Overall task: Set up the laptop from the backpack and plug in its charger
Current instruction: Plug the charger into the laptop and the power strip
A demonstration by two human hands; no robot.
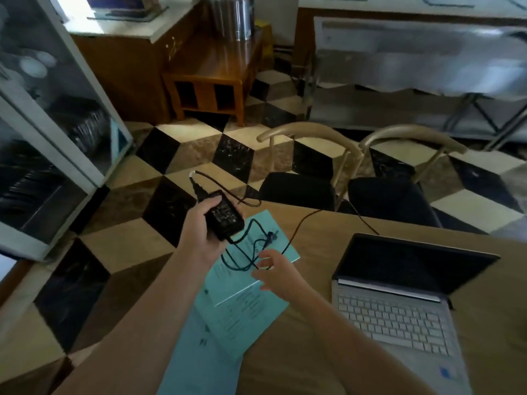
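A silver laptop (399, 303) stands open on the wooden table (308, 352) at the right, its screen dark. My left hand (199, 235) grips the black charger brick (224, 213) above the table's left edge. Its plug (194, 178) sticks up beyond the brick. The black cable (245, 252) hangs from the brick in loose loops over a teal paper (242, 306). My right hand (273, 269) reaches into those loops, fingers curled at the cable. A thinner stretch of cable (302, 220) runs across the table toward the laptop's back.
Two chairs (308, 183) with black seats and curved backs stand at the table's far side. A glass-door cabinet (48, 132) is at the left. A low wooden bench (211, 75) and a metal-framed table (413, 61) stand across the checkered floor.
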